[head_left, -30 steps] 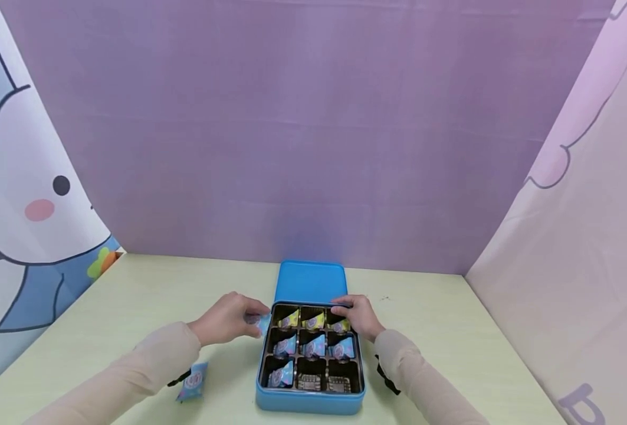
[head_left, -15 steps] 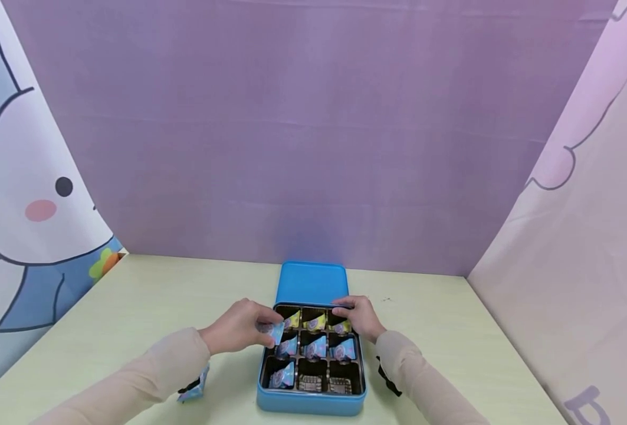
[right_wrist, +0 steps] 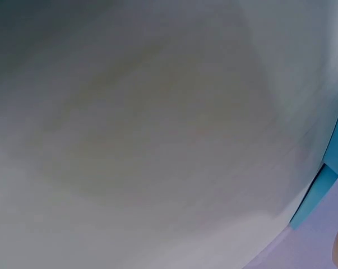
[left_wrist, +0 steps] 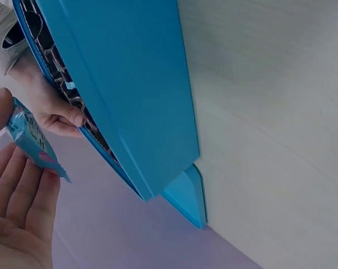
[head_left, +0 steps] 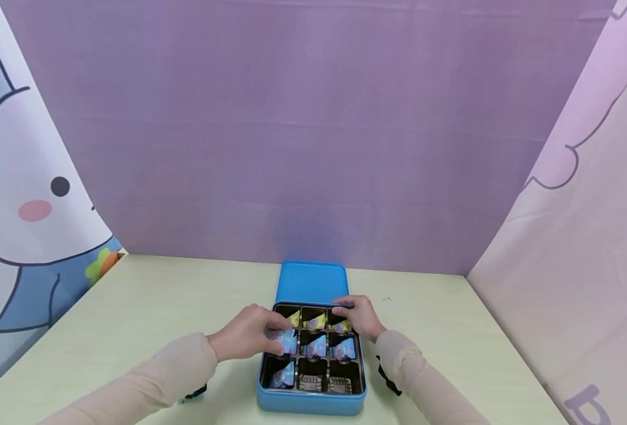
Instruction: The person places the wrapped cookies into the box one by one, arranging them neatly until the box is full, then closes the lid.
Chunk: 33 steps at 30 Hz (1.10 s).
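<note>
My left hand [head_left: 249,333] pinches a blue wrapped candy [left_wrist: 35,140] between thumb and fingers, above the left column of a blue box [head_left: 310,404]. It covers the middle-left compartment in the head view. My right hand [head_left: 363,319] grips the box's far right corner, its thumb over the rim. A black divided tray [head_left: 310,369] lines the box. Yellow candies [head_left: 315,322] lie in the far row, and blue candies [head_left: 315,347] in the middle row. One blue candy [head_left: 283,376] sits in the near-left compartment; the other two near compartments hold nothing.
A blue lid [head_left: 312,282] lies flat behind the box, against its far side. Another blue candy [head_left: 191,398] on the table is mostly hidden under my left wrist. A purple backdrop [head_left: 313,147] rises at the table's [head_left: 424,307] far edge.
My left hand has carried its candy from outside the box's left edge rightward over the left compartments. My left sleeve now covers most of the loose candy. The right hand stays on the corner.
</note>
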{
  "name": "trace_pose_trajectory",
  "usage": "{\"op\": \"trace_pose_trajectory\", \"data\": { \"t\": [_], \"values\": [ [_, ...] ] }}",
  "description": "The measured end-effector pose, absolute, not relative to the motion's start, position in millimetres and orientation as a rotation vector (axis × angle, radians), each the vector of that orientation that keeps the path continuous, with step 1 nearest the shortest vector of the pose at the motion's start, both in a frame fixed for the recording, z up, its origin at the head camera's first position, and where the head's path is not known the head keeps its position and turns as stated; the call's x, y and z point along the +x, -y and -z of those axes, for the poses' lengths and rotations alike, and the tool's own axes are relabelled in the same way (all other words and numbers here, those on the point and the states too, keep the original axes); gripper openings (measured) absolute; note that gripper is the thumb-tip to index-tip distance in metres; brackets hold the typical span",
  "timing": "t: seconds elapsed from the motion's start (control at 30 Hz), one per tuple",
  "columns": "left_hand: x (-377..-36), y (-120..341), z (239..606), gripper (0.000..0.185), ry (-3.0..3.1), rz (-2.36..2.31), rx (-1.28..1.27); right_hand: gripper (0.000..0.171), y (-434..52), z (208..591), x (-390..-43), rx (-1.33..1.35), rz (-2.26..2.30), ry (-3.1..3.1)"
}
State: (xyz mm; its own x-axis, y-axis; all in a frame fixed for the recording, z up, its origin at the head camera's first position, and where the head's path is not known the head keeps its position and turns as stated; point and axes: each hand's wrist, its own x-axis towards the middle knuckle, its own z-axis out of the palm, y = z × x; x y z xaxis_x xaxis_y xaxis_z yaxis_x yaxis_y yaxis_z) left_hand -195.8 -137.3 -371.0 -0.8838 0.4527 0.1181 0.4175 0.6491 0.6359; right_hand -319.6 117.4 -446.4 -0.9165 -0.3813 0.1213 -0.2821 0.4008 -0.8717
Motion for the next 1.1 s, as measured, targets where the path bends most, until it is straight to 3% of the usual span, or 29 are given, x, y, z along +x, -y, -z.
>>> {"op": "trace_pose_trajectory", "data": {
  "t": [1.1],
  "values": [
    [-187,106,374,0.038,-2.728,-1.100,0.844,0.026,-119,443,-318,-0.592,1.548,-2.549]
  ]
}}
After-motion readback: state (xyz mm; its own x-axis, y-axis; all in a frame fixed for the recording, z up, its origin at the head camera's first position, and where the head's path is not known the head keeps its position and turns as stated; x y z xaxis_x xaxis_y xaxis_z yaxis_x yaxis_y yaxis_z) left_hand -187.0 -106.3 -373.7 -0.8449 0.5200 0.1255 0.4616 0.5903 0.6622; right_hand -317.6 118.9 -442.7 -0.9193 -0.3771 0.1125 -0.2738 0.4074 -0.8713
